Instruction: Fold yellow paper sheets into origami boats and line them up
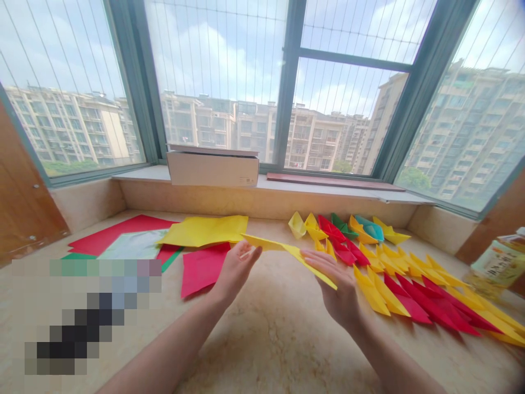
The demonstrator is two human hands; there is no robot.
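Note:
Between my two hands, a folded piece of yellow paper (273, 244) is held above the stone sill. My left hand (240, 265) pinches its left end between thumb and fingers. At the other end, my right hand (334, 279) grips the paper, fingers along its upper face and the thumb hidden beneath. The right part of the paper slants down toward me. Nearest my left hand lie a red sheet (203, 269) and a stack of yellow paper (205, 231). Just right of my right hand are folded yellow paper boats (377, 290).
Red paper boats (435, 301) and more yellow ones fill the right side, with a few green and blue boats (369, 229) behind. A bottle (498, 262) stands far right. Red sheets (118, 232) lie left. A white box (213, 168) rests on the window ledge. A pixelated patch hides the lower left.

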